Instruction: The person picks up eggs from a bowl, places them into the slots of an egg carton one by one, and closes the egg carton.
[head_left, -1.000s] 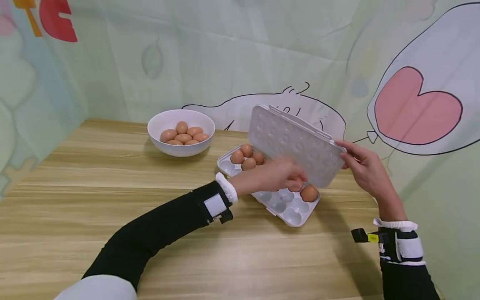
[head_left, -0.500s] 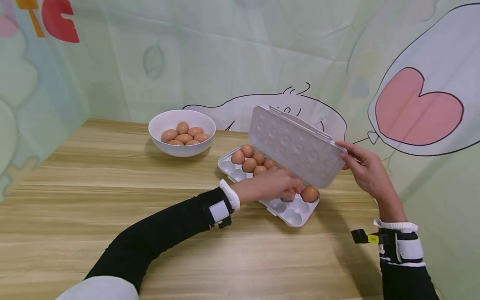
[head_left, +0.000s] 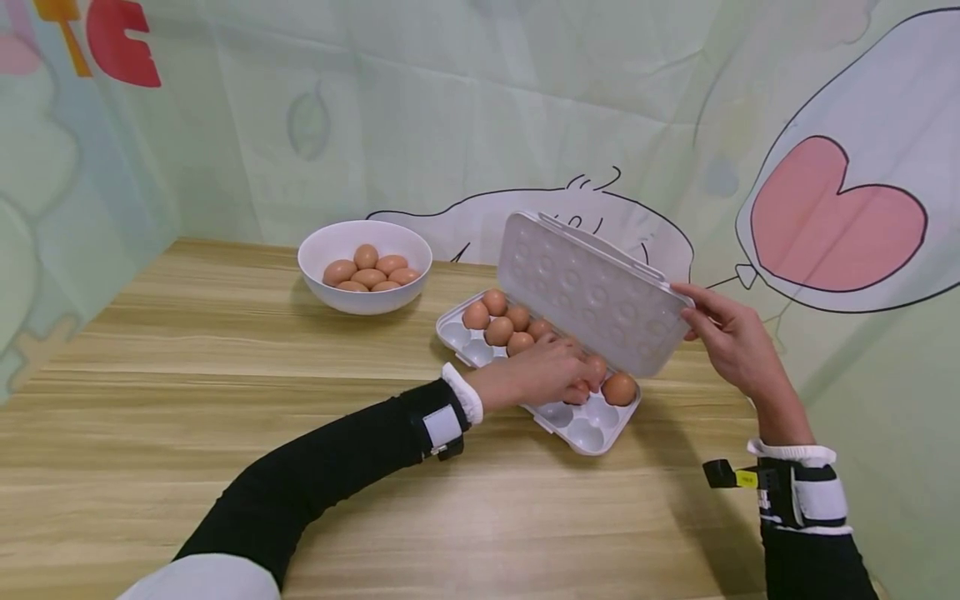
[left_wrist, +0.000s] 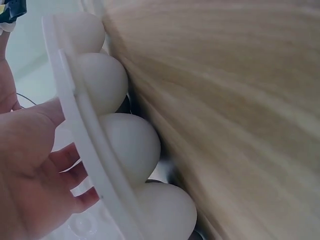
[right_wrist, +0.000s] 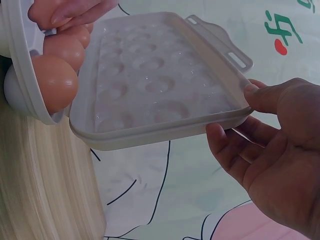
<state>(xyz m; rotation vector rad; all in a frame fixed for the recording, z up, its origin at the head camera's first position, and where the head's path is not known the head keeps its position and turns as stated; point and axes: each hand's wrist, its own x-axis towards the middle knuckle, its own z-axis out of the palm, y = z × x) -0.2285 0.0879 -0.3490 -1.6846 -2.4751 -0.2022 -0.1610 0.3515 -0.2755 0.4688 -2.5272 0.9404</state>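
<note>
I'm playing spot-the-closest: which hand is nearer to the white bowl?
Left. The left hand is over the egg tray, to the right of the white bowl; the right hand is farther right, holding the lid.

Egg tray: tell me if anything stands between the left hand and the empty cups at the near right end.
Nothing visible stands between the left hand and those cups. The lid tilts up along the far side of the tray, held by the right hand.

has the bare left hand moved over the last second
Yes, the left hand has shifted slightly toward the near edge of the white rectangular plastic egg tray, which stays put.
</note>
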